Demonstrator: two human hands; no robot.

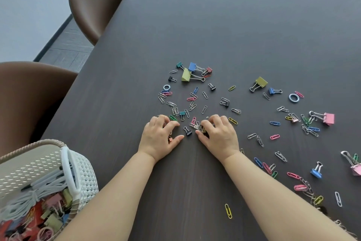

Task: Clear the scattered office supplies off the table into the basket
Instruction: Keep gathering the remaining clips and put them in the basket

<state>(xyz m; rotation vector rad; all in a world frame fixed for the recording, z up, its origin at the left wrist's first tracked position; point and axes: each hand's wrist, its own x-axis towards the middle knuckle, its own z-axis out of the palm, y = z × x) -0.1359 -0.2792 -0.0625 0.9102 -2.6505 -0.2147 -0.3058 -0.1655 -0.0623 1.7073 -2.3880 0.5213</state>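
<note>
Several paper clips and binder clips lie scattered over the dark table (pixel 234 35). My left hand (pixel 160 137) rests palm down, fingers curled over a few small clips, a brown one showing under the palm. My right hand (pixel 218 135) is curled over a bunch of silver and pink paper clips (pixel 196 124). A small black binder clip (pixel 188 131) lies between the two hands. The white woven basket (pixel 86 178), at the lower left, holds clips, rubber bands and grey cords.
Olive and blue binder clips (pixel 190 72) lie farther back, another olive one (pixel 260 82) to the right. Pink binder clips (pixel 328 118) and loose paper clips spread along the right side. A yellow paper clip (pixel 228 210) lies between my forearms. Two brown chairs (pixel 93 4) stand left.
</note>
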